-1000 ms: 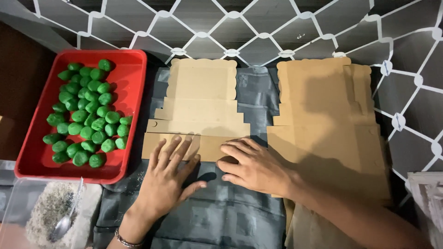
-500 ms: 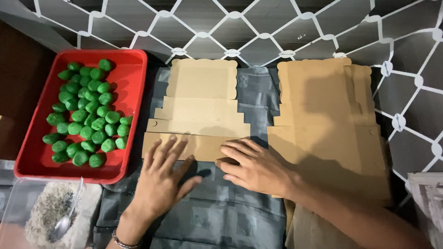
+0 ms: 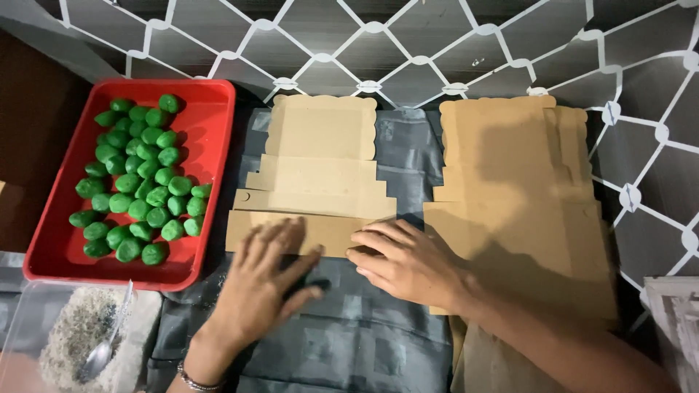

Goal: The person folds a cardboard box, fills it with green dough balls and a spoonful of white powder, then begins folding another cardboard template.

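Folding of flat cardboard box blank (image 3: 320, 182) at twelve o'clock on grey-clothed desk (image 3: 364, 342), left hand (image 3: 266, 280) and right hand (image 3: 408, 262) pressing near flap with fingers spread flat, next likely creasing upward.

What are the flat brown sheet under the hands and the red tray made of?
The flat box blank looks like matte brown cardboard: dull surface, scored fold lines, die-cut scalloped edge. The red tray is probably plastic: smooth, slightly glossy walls with rounded corners. Both hands, left and right, press on the blank.
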